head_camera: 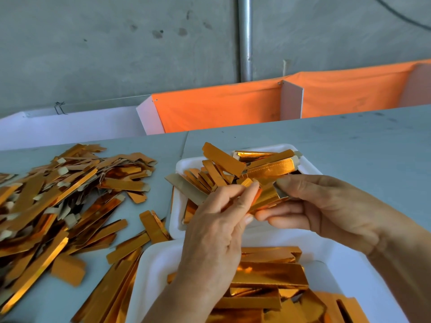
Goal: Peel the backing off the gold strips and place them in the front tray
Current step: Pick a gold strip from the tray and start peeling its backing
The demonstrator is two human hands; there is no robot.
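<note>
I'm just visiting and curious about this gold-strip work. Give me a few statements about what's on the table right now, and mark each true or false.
1. Both hands hold gold strips above the trays. True: the left hand pinches one and the right hand grips a bundle.
2. The front tray is empty. False: gold strips already lie in it.
3. A loose pile of strips lies on the table to the left. True.
4. The cloth behind the table is blue. False: the cloth is orange.
</note>
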